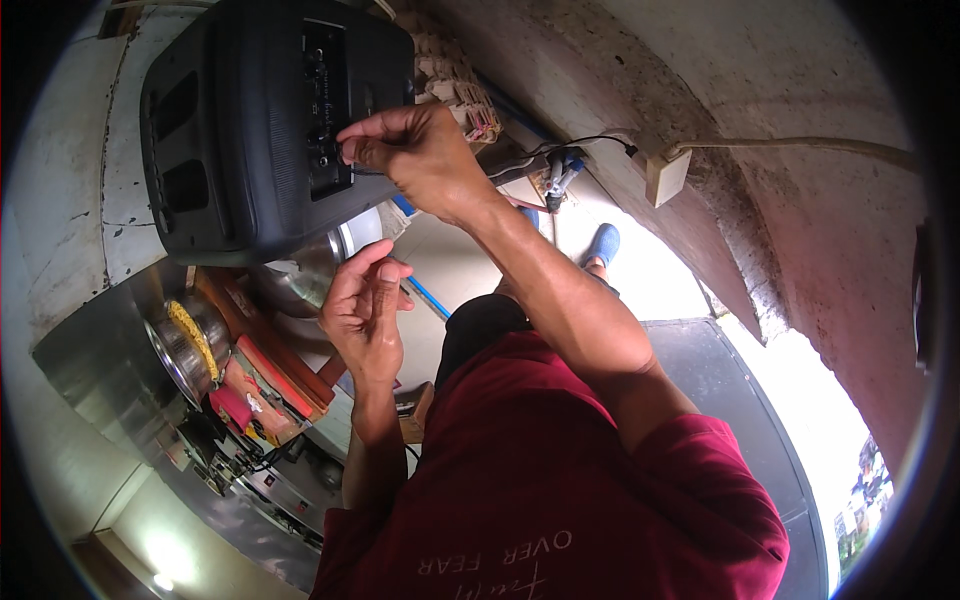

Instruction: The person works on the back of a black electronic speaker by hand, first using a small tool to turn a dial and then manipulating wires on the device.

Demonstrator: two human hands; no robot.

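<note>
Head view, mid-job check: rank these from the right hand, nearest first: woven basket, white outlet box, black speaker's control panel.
1. Control panel, just left of the right hand.
2. Woven basket, just above it in view.
3. White outlet box, on the right-hand wall.

One view: left camera of pair, worn on person's head. Faces down; picture left is person's left. Very wide round lens, straight edges bend near dark rim. Dark red shirt point(560, 480) very near, fills bottom middle. Left hand point(367, 315) and right hand point(432, 165) close, around middle. Blue shoe point(602, 243) much farther down.
</note>
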